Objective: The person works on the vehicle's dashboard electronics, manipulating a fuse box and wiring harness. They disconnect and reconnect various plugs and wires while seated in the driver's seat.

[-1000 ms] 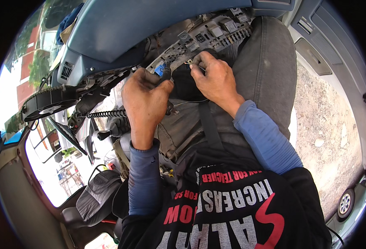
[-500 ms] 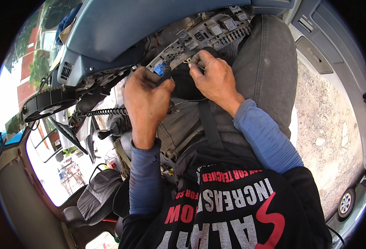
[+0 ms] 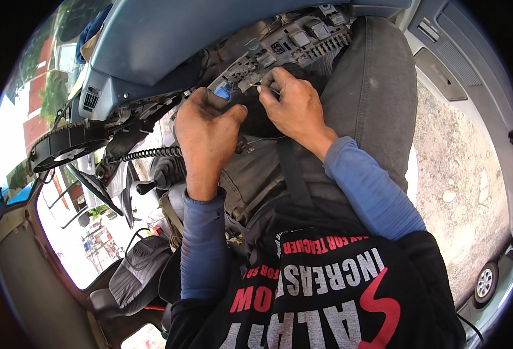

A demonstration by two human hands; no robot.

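A grey fuse and relay panel point(image 3: 294, 43) hangs below the blue-grey dashboard point(image 3: 152, 41), above my lap. My left hand point(image 3: 207, 131) is curled at the panel's left end, its fingertips closed on a small blue connector point(image 3: 221, 91). My right hand point(image 3: 296, 106) is beside it, thumb and forefinger pinching a thin wire point(image 3: 262, 87) at the panel's edge. Both forearms wear blue sleeves. The parts behind my fingers are hidden.
A steering wheel point(image 3: 64, 145) and a coiled black cable point(image 3: 146, 154) lie to the left, with a gear lever point(image 3: 163, 171) below. My grey trousers point(image 3: 367, 99) fill the middle. A door sill point(image 3: 442, 70) and gravel ground point(image 3: 460, 174) are on the right.
Both hands stay at the panel and have shifted slightly upward. The left fingertips have closed in nearer the blue connector.
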